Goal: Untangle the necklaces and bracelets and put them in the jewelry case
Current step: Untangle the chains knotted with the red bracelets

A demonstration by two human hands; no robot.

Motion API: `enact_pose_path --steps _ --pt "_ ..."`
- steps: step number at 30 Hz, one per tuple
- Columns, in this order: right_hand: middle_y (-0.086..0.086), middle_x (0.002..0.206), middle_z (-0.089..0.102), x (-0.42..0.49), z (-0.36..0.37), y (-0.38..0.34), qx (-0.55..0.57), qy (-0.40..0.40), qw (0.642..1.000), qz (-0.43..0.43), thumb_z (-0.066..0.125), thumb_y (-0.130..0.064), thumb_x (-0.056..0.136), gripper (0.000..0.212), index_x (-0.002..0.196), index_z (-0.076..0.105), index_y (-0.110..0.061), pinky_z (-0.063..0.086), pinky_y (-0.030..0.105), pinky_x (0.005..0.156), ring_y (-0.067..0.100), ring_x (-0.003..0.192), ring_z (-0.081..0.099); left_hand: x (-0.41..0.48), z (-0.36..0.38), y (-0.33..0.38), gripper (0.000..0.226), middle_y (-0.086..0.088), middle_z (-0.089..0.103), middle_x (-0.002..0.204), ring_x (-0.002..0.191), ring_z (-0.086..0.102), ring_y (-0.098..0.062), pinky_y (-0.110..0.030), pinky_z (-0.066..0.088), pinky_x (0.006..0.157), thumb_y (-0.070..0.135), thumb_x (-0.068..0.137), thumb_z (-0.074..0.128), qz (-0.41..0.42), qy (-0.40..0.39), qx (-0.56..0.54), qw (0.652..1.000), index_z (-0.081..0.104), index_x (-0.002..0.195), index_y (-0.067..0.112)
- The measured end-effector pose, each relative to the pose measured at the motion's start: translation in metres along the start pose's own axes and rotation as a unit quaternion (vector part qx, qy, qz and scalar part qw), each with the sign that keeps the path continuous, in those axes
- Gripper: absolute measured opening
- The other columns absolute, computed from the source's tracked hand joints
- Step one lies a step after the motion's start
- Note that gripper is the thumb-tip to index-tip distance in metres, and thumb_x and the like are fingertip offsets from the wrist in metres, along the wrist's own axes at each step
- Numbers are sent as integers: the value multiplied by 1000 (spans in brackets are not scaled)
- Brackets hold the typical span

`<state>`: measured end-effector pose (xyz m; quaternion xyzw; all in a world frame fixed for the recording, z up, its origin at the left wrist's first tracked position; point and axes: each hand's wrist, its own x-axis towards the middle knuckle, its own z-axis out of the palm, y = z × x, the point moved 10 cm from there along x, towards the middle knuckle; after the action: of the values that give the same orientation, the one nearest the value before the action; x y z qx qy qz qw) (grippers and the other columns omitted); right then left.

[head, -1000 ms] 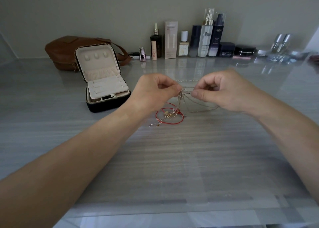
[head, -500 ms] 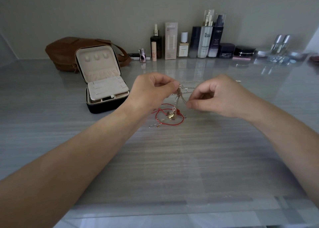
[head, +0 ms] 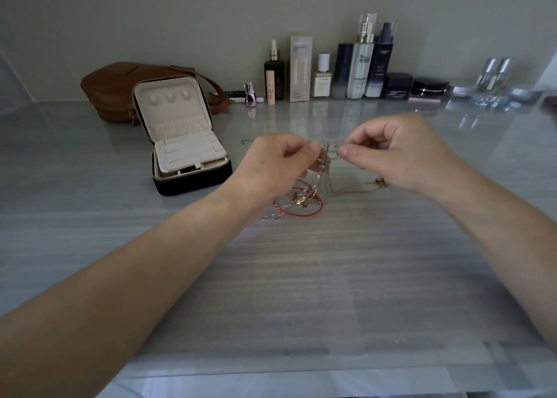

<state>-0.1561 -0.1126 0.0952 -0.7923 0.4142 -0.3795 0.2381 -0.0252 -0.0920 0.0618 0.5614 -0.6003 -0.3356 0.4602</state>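
- While the jewelry case [head: 193,183] is standing open on the table [head: 301,277] to your left, well apart from the work, nothing that I can make out is showing on its pale tray, so the putting-away is looking not yet begun.
- Your left hand [head: 277,162] is curling its fingers and pinching the tangle of chains [head: 326,156] between thumb and forefinger, holding the knot lifted off the table.
- Your right hand [head: 398,153] is pinching the same tangle from the other side, its fingertips just beside those of the left and its other fingers tucked in.
- Below the knot the strands are hanging down to the table, where a red cord bracelet [head: 313,214] and a cluster of gold charms [head: 301,202] are lying wound in with them.
- A thin gold chain [head: 355,190] is trailing in a loop toward your right wrist, and a silver chain [head: 331,140] is lying just behind your fingertips. I cannot tell whether either is running free of the knot.
- By my reading you are working early in the untangling: no piece is lying clearly separate, and every piece is waiting to be freed and carried across to the case.
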Motion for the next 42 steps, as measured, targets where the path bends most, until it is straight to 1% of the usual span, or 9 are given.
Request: enact_pose_path --steps 4,10,17,21,25,29,33,37,42 --pt "-11 58 64 1 -1 2 2 7 1000 6 69 -23 79 11 68 66 -26 45 14 56 -1 55 54 0 5 -4 15 0 66 75 73 61 -15 -30 54 73 8 78 70 -1 -18 7 1000 64 74 22" --pt "-10 61 63 0 -3 6 -13 5 999 29 68 -18 76 13 65 66 -23 44 8 53 -3 53 53 2 -7 0 15 9 62 65 52 53 7 -4 35 44 16 82 67 9 12 32 999 66 70 23" --pt "-10 59 62 0 2 6 -18 -32 999 34 70 -12 74 11 67 68 -20 41 5 51 -5 51 51 6 -16 -2 19 11 60 63 59 52 -3 -5 36 43 21 87 60 -3 47 36 998 62 68 25" --pt "-17 55 64 0 9 7 -36 -65 997 32 71 -13 72 12 65 69 -22 43 7 52 -5 50 52 7 -17 -6 19 10 56 61 50 53 3 -6 37 44 20 88 58 -22 54 24 998 61 70 23" --pt "-15 54 63 -1 6 7 -19 -54 998 35 70 -16 74 12 65 69 -24 41 5 50 -4 50 51 8 -18 -11 20 7 51 57 42 50 2 -19 41 53 21 87 58 -33 57 21 998 61 68 23" --pt "-10 56 61 -2 -4 8 17 -23 998 48 66 -16 77 9 69 68 -21 40 6 51 1 54 51 7 -14 -15 18 11 50 48 46 43 -6 -19 36 49 17 87 57 -50 27 50 997 66 73 24" --pt "-8 56 60 -1 -5 8 39 -10 998 52 65 -14 77 15 65 66 -22 39 10 50 -1 50 49 2 -2 -10 11 6 57 63 41 44 2 -7 34 43 21 86 60 -43 -16 63 997 71 86 21" --pt "-6 58 60 -1 -3 7 43 -3 998 49 66 -17 80 16 65 65 -24 40 11 50 -3 48 48 -2 8 -7 8 -6 65 76 67 54 -10 -14 42 58 16 82 66 -31 -44 50 997 69 76 21" --pt "-3 64 63 -1 -1 15 15 -5 997 69 65 -20 81 8 74 67 -18 42 21 55 8 58 51 -1 8 -10 9 1 60 64 54 52 -3 -10 40 50 12 78 70 -32 -57 52 996 68 73 18"
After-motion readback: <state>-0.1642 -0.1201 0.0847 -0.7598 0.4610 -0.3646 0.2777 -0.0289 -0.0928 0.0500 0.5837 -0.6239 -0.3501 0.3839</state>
